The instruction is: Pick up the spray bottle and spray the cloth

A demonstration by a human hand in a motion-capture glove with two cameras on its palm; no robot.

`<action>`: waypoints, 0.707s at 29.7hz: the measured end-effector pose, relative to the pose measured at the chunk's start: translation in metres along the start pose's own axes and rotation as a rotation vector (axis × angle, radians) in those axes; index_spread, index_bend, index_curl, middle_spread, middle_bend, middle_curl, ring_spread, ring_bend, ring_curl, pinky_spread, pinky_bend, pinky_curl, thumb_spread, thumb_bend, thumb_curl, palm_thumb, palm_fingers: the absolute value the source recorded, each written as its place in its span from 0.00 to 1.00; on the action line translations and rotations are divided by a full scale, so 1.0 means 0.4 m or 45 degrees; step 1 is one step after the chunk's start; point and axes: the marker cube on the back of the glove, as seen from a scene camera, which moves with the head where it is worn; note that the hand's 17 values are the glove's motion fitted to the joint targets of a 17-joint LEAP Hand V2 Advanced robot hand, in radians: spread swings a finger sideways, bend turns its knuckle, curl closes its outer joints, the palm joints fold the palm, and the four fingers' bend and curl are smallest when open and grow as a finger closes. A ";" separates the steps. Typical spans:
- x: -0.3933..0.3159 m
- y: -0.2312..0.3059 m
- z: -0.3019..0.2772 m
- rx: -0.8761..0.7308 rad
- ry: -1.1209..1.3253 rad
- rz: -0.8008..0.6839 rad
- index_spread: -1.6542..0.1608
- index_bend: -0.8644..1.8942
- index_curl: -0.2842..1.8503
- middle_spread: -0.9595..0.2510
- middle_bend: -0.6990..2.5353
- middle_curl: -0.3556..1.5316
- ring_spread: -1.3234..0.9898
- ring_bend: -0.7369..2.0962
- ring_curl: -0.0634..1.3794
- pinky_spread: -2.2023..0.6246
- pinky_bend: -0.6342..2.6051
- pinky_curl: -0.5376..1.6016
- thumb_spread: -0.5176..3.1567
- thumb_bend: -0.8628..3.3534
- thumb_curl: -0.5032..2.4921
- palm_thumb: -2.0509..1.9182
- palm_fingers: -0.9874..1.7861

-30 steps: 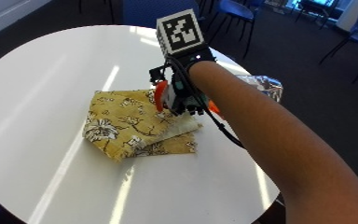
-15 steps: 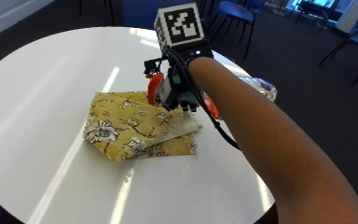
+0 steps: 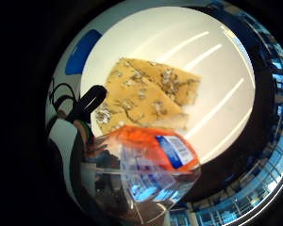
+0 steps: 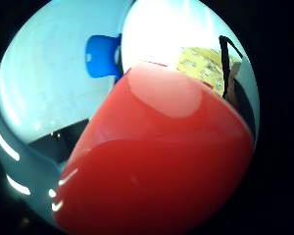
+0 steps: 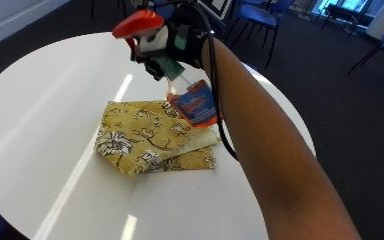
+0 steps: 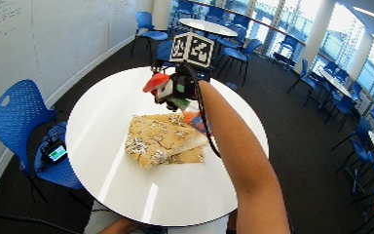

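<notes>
From beside the table, the right hand (image 5: 179,37) is raised above the round white table (image 5: 39,90), its fingers wrapped round the neck of the spray bottle (image 5: 192,102). The bottle hangs clear of the tabletop, tilted, with its orange-red trigger head (image 5: 137,24) uppermost and pointing left, and its clear body with the orange and blue label slanting down toward the right. The bottom of the bottle sits over the far right corner of the yellow patterned cloth (image 5: 145,137), which lies folded flat near the middle of the table. Blue chairs (image 5: 258,15) stand on the dark floor beyond the table.

In the wider view the same hand (image 6: 177,90) grips the bottle (image 6: 195,119) in the air above the cloth (image 6: 161,139), and the arm reaches in from the near right. A blue chair (image 6: 18,122) stands to the left of the table (image 6: 102,112).

The palm view by the little finger looks down along the bottle (image 3: 146,165), its clear body and blue label close to the camera, with the cloth (image 3: 146,96) spread on the table (image 3: 217,75) below it.

The palm view by the thumb is mostly filled by the red spray head (image 4: 161,161); a corner of the cloth (image 4: 203,66) shows past it on the table.
</notes>
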 end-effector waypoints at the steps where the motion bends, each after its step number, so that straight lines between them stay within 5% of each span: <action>1: -0.016 0.002 -0.011 0.047 -0.056 -0.051 0.74 0.40 0.43 0.62 0.42 0.47 0.47 0.49 0.37 0.68 0.32 0.43 0.24 0.20 0.43 0.74 0.85; 14: -0.198 0.035 -0.082 0.693 -0.934 -0.511 0.74 0.40 0.43 0.62 0.42 0.47 0.47 0.49 0.37 0.68 0.33 0.43 0.25 0.20 0.43 0.75 0.84; 21: -0.306 -0.005 -0.004 0.740 -1.153 -0.577 0.75 0.40 0.43 0.62 0.42 0.47 0.48 0.49 0.37 0.68 0.33 0.43 0.25 0.20 0.43 0.75 0.84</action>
